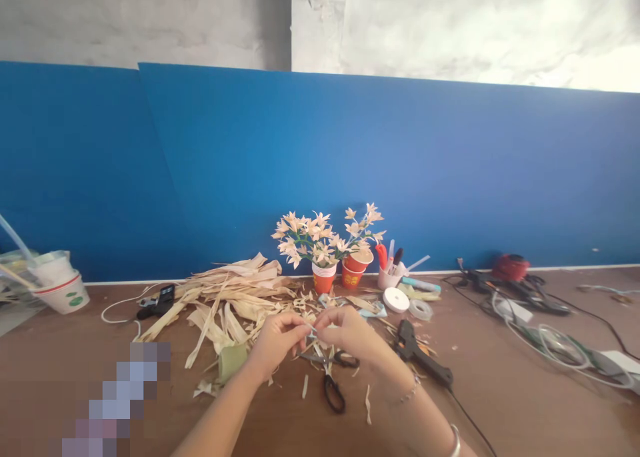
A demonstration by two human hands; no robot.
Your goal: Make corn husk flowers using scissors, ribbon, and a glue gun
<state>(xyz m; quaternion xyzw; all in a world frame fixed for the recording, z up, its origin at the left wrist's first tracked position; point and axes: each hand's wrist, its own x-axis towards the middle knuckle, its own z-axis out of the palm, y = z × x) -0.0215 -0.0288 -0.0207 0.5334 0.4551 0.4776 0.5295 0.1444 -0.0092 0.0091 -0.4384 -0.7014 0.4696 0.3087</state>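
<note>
My left hand [281,339] and my right hand [344,330] meet fingertip to fingertip over the middle of the table. Both are pinched on a small pale blue piece [313,332], mostly hidden by the fingers. Black-handled scissors [331,377] lie on the table just below my hands. To the right of my right hand rests a black glue gun [423,354] with its cord. A green roll [233,362] stands beside my left wrist. Behind the hands, pale flowers [310,234] rise from red paper cups [324,280].
Dried husks [235,297] are heaped at the left back. White tape roll [396,300], clear tape [421,310] and a pen cup [389,277] stand right of the flowers. Cables [555,344] spread far right; a white bowl [65,297] is far left. A blue panel [400,150] backs the table.
</note>
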